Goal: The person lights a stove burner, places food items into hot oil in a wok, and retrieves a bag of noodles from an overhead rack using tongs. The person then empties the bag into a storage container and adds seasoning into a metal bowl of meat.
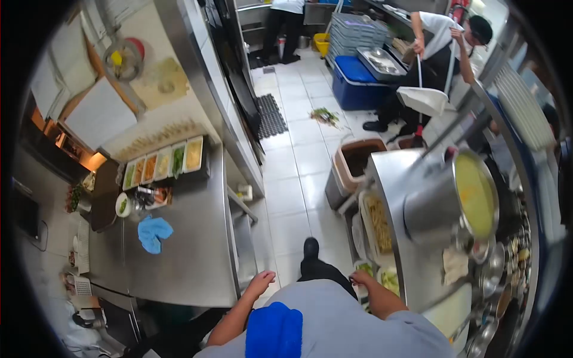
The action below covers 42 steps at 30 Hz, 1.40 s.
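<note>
My left hand (261, 281) hangs low beside the corner of the steel table (185, 262), its fingers loosely curled with nothing seen in them. On the other side of my body, my right hand (361, 278) is also curled and appears to hold nothing. It is nearest to containers of cut greens (389, 279) on a shelf under the right-hand counter. A bright blue cloth (274, 331) lies over my grey shirt. One black shoe (310, 247) shows ahead of me on the tiled floor.
A tall steel pot (430, 209) of yellow liquid stands on the right counter. Ahead, a co-worker (441, 53) holds a white dustpan (422, 100) near a bin (357, 158) and blue cooler (364, 86). Green scraps (324, 116) and a black mat (271, 116) lie on the floor.
</note>
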{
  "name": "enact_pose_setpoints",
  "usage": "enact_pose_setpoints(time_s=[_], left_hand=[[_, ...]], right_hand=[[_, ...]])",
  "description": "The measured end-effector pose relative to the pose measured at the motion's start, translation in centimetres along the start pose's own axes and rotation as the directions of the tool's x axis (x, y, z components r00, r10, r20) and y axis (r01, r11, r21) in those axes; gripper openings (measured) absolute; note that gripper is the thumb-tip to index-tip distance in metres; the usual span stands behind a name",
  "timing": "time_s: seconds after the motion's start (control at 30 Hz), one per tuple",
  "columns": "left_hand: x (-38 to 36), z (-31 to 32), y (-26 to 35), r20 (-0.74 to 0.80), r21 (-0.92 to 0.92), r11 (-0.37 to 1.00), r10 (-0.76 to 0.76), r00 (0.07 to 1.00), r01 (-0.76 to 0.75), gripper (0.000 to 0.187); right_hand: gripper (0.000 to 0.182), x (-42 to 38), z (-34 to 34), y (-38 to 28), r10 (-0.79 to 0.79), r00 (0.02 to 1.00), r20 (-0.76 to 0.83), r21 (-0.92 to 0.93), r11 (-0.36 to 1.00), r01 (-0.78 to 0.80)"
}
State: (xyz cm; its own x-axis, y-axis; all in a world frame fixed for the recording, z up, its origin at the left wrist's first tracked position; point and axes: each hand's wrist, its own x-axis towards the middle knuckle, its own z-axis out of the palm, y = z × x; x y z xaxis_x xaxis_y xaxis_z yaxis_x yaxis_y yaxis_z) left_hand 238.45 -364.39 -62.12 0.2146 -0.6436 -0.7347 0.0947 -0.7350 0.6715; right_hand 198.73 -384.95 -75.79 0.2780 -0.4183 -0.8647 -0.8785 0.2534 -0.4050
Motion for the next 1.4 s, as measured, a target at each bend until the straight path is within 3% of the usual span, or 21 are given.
enact_pose_setpoints(time_s=[0.07, 0.17, 0.2, 0.33, 0.43, 0.53, 0.57, 0.67, 0.73, 0.77, 0.8, 0.83, 0.87, 0.9, 0.93, 0.97, 1.03, 1.23, 1.3, 1.33, 1.4], left_hand=[[3.4, -1.2, 8.0, -0.048, 0.001, 1.000, -0.006, 0.999, 0.006, 0.033], [6.8, -3.6, 12.9, -0.163, -0.091, 0.994, 0.040, 0.986, -0.055, 0.033], [7.8, -4.3, 13.9, -0.170, -0.098, 0.994, 0.031, 0.985, -0.048, 0.033], [12.2, -6.9, 17.9, -0.239, -0.212, 0.976, -0.004, 0.971, -0.048, 0.029], [16.7, -9.1, 22.6, -0.317, -0.014, 0.996, 0.083, 0.945, -0.092, 0.029], [25.5, -12.6, 26.1, -0.296, 0.203, 0.945, 0.309, 0.904, -0.256, 0.029], [26.8, -13.3, 30.4, -0.305, 0.137, 0.974, 0.214, 0.928, -0.180, 0.031], [35.4, -16.7, 38.8, -0.213, 0.394, 0.882, 0.362, 0.908, -0.259, 0.032], [41.1, -18.9, 45.0, -0.190, 0.328, 0.878, 0.422, 0.887, -0.347, 0.031], [45.8, -20.0, 46.0, -0.216, 0.224, 0.904, 0.411, 0.886, -0.365, 0.032], [48.3, -20.5, 48.0, -0.220, 0.224, 0.901, 0.417, 0.882, -0.370, 0.032], [51.0, -21.0, 50.6, -0.249, 0.215, 0.910, 0.403, 0.881, -0.355, 0.032], [53.8, -21.9, 53.4, -0.283, 0.209, 0.916, 0.393, 0.875, -0.344, 0.032], [56.5, -22.5, 55.0, -0.235, 0.173, 0.901, 0.431, 0.871, -0.399, 0.032], [58.2, -22.9, 57.2, -0.195, 0.171, 0.905, 0.419, 0.887, -0.390, 0.031], [59.5, -23.4, 59.1, -0.154, 0.170, 0.910, 0.405, 0.901, -0.379, 0.031], [62.6, -24.2, 61.6, -0.157, 0.229, 0.904, 0.400, 0.903, -0.361, 0.032], [70.6, -29.4, 65.6, -0.159, 0.619, 0.781, 0.220, 0.962, -0.076, 0.039], [71.6, -30.5, 69.2, -0.199, 0.570, 0.818, 0.230, 0.953, -0.079, 0.039], [71.6, -31.1, 70.9, -0.223, 0.528, 0.845, 0.235, 0.946, -0.086, 0.040], [71.8, -32.0, 74.9, -0.282, 0.442, 0.896, 0.177, 0.943, -0.036, 0.039]], right_hand=[[0.036, 6.9, -6.1, -13.4, -0.402, 0.913, -0.076, -0.508, 0.803, 0.311], [0.033, 13.0, -12.1, -28.7, -0.645, 0.749, -0.153, -0.551, 0.685, 0.477], [0.036, 11.2, -14.8, -35.1, -0.592, 0.795, -0.133, -0.495, 0.735, 0.464], [0.029, 11.0, -21.2, -52.2, -0.738, 0.663, -0.128, -0.419, 0.646, 0.638], [0.029, 14.1, -25.5, -60.3, -0.806, 0.583, -0.103, -0.444, 0.561, 0.698], [0.028, 18.8, -29.7, -63.1, -0.766, 0.627, -0.143, -0.334, 0.634, 0.698], [0.028, 22.0, -30.5, -62.0, -0.763, 0.625, -0.165, -0.420, 0.628, 0.655], [0.032, 29.5, -34.4, -55.0, -0.728, 0.650, -0.218, -0.515, 0.652, 0.557], [0.035, 29.4, -36.9, -50.2, -0.416, 0.893, -0.172, -0.391, 0.861, 0.326], [0.037, 29.3, -38.2, -47.5, -0.426, 0.887, -0.179, -0.531, 0.800, 0.278], [0.036, 30.9, -38.7, -42.9, -0.341, 0.913, -0.223, -0.452, 0.866, 0.213], [0.031, 29.3, -39.0, -42.6, -0.130, 0.959, -0.253, 0.113, 0.980, 0.163], [0.029, 26.5, -39.9, -42.3, 0.051, 0.987, -0.153, 0.638, 0.768, 0.059], [0.025, 25.3, -41.0, -42.7, 0.195, 0.972, -0.135, 0.633, 0.771, -0.067], [0.024, 24.7, -42.7, -42.1, 0.132, 0.991, -0.038, 0.722, 0.689, -0.064], [0.024, 26.9, -43.0, -40.7, 0.328, 0.942, -0.075, 0.842, 0.526, -0.116], [0.022, 30.2, -45.2, -40.8, 0.498, 0.862, -0.092, 0.811, 0.540, -0.225], [0.023, 45.8, -55.3, -55.0, 0.157, 0.979, -0.133, 0.608, 0.792, -0.045], [0.026, 51.7, -60.6, -63.0, -0.125, 0.969, -0.213, 0.431, 0.878, 0.208], [0.030, 52.4, -63.7, -69.0, -0.277, 0.919, -0.281, 0.174, 0.927, 0.333], [0.032, 60.0, -68.8, -77.2, -0.475, 0.844, -0.247, 0.011, 0.870, 0.493]])
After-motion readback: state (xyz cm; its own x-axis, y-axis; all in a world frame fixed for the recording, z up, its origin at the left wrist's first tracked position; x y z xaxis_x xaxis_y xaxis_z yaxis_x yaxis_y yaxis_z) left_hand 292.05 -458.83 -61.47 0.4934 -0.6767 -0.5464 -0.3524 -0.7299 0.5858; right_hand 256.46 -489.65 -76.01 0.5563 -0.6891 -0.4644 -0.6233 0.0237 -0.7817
